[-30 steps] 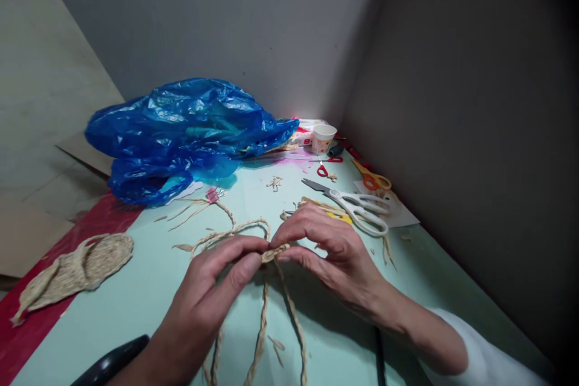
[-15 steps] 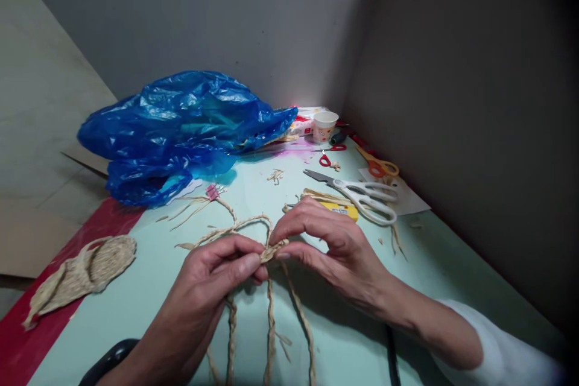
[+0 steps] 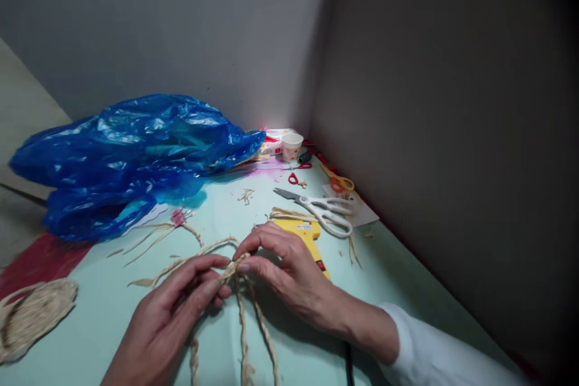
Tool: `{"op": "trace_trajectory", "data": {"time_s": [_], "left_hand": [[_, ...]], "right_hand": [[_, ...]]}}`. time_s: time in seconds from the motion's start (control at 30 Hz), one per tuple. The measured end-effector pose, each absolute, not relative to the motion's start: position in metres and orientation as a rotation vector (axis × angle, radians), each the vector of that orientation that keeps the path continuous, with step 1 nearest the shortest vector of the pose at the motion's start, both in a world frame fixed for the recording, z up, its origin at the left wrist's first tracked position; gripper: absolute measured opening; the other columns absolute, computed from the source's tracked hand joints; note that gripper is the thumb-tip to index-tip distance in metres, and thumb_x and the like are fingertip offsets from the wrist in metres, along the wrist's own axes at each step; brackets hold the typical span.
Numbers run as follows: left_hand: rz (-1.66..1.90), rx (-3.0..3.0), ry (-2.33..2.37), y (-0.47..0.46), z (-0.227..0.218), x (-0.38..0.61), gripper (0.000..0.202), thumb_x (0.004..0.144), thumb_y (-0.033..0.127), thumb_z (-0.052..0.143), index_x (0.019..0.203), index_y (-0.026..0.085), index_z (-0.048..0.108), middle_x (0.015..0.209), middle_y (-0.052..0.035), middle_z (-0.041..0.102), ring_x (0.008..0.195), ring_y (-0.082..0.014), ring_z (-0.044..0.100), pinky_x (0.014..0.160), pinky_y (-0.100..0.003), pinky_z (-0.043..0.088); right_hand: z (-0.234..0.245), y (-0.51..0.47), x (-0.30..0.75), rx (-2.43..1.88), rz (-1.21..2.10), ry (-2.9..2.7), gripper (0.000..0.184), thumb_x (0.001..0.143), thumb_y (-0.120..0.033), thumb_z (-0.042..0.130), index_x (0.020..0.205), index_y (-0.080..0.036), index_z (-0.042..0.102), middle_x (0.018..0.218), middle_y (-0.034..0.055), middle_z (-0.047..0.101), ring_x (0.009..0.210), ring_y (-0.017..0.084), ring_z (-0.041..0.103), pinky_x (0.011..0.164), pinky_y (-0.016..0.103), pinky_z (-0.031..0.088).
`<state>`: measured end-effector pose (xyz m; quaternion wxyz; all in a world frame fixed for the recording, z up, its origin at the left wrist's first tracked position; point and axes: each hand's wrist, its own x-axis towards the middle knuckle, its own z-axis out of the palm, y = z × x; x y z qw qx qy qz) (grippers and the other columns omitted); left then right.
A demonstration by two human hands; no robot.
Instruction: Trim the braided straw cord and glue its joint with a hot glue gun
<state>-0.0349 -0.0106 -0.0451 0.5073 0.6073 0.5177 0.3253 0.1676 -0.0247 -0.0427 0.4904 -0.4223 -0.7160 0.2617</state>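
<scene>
Both my hands meet over the light green table (image 3: 398,277) and pinch the same braided straw cord (image 3: 244,325) where its strands cross. My left hand (image 3: 176,307) grips the crossing from the left with thumb and fingers closed. My right hand (image 3: 284,268) pinches it from the right, fingers curled. Braided strands trail from the pinch toward me, and a loop of the cord runs back to a pink binder clip (image 3: 177,217). A yellow glue gun (image 3: 307,235) lies just behind my right hand.
A crumpled blue plastic bag (image 3: 122,157) fills the back left. White scissors (image 3: 325,211), orange scissors (image 3: 339,182), small red scissors (image 3: 296,176) and a paper cup (image 3: 292,146) lie near the corner walls. A woven straw piece (image 3: 27,319) rests at the left edge.
The view has swung to the right, so everything sits further left in frame. My hands keep their pinch on the cord, and the yellow glue gun now shows behind my right hand.
</scene>
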Motion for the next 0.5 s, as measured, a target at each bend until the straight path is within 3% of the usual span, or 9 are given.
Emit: {"op": "trace_trajectory", "data": {"time_s": [0.07, 0.17, 0.23, 0.3, 0.37, 0.4, 0.43, 0.47, 0.5], "left_hand": [[0.904, 1.654, 1.315, -0.013, -0.051, -0.033, 0.029, 0.078, 0.056, 0.070, 0.092, 0.032, 0.076, 0.093, -0.0017, 0.077, 0.088, -0.0258, 0.068, 0.081, -0.032, 0.049], [1.065, 1.867, 1.275, -0.016, -0.057, -0.031, 0.011, 0.079, 0.046, 0.072, 0.083, 0.036, 0.076, 0.089, 0.0024, 0.076, 0.085, -0.0229, 0.066, 0.082, -0.029, 0.046], [1.133, 1.906, 1.259, -0.017, -0.058, -0.030, 0.006, 0.079, 0.041, 0.072, 0.081, 0.038, 0.076, 0.086, 0.0039, 0.076, 0.082, -0.0216, 0.066, 0.081, -0.028, 0.046], [1.135, 1.843, 1.317, -0.017, -0.056, -0.031, 0.008, 0.078, 0.043, 0.072, 0.079, 0.036, 0.076, 0.086, 0.0030, 0.076, 0.082, -0.0218, 0.066, 0.080, -0.028, 0.047], [1.058, 1.668, 1.398, -0.015, -0.053, -0.033, 0.017, 0.076, 0.048, 0.074, 0.080, 0.032, 0.076, 0.082, 0.0005, 0.075, 0.074, -0.0212, 0.065, 0.072, -0.028, 0.050], [1.011, 1.558, 1.413, -0.014, -0.050, -0.034, 0.023, 0.075, 0.051, 0.075, 0.081, 0.029, 0.076, 0.078, -0.0005, 0.075, 0.069, -0.0200, 0.063, 0.066, -0.027, 0.050], [0.973, 1.451, 1.406, -0.012, -0.048, -0.035, 0.026, 0.074, 0.052, 0.076, 0.082, 0.027, 0.075, 0.074, -0.0007, 0.073, 0.063, -0.0183, 0.061, 0.060, -0.025, 0.049], [0.951, 1.363, 1.380, -0.010, -0.046, -0.036, 0.028, 0.073, 0.051, 0.077, 0.082, 0.025, 0.074, 0.070, -0.0004, 0.072, 0.058, -0.0162, 0.058, 0.055, -0.023, 0.048], [0.962, 1.297, 1.352, -0.008, -0.045, -0.037, 0.029, 0.072, 0.050, 0.079, 0.082, 0.024, 0.074, 0.067, -0.0001, 0.070, 0.055, -0.0143, 0.055, 0.052, -0.021, 0.046]], "right_hand": [[-0.044, -0.025, 0.167, -1.070, 0.649, -1.705, 0.018, 0.098, -0.032, 0.059, 0.089, -0.019, 0.068, 0.089, 0.0022, 0.072, 0.087, 0.015, 0.064, 0.084, 0.031, 0.049], [-0.046, -0.025, 0.164, -1.100, 0.662, -1.698, 0.015, 0.097, -0.028, 0.061, 0.088, -0.018, 0.069, 0.090, 0.0027, 0.073, 0.091, 0.016, 0.065, 0.086, 0.030, 0.049], [-0.042, -0.026, 0.165, -1.109, 0.688, -1.729, 0.012, 0.095, -0.028, 0.063, 0.097, -0.019, 0.069, 0.099, 0.0046, 0.074, 0.098, 0.017, 0.066, 0.090, 0.032, 0.049], [-0.031, -0.026, 0.172, -1.143, 0.736, -1.743, 0.036, 0.092, -0.035, 0.067, 0.125, -0.021, 0.061, 0.116, 0.0080, 0.072, 0.107, 0.019, 0.066, 0.093, 0.034, 0.049], [-0.016, -0.026, 0.189, -1.249, 0.713, -1.707, 0.070, 0.088, -0.041, 0.070, 0.148, -0.022, 0.038, 0.123, 0.0114, 0.070, 0.108, 0.022, 0.067, 0.088, 0.035, 0.051], [-0.008, -0.027, 0.200, -1.355, 0.607, -1.684, 0.067, 0.090, -0.042, 0.067, 0.147, -0.021, 0.039, 0.119, 0.0114, 0.071, 0.104, 0.023, 0.068, 0.083, 0.034, 0.052], [-0.002, -0.029, 0.211, -1.487, 0.449, -1.709, 0.049, 0.094, -0.042, 0.061, 0.135, -0.019, 0.051, 0.109, 0.0108, 0.074, 0.094, 0.023, 0.070, 0.076, 0.033, 0.050], [0.002, -0.031, 0.222, -1.658, 0.285, -1.752, 0.030, 0.096, -0.043, 0.056, 0.113, -0.018, 0.063, 0.095, 0.0095, 0.075, 0.080, 0.023, 0.068, 0.066, 0.032, 0.047], [0.003, -0.033, 0.231, -1.837, 0.172, -1.802, 0.033, 0.098, -0.046, 0.051, 0.090, -0.019, 0.066, 0.077, 0.0080, 0.071, 0.066, 0.022, 0.064, 0.058, 0.032, 0.041]]}}
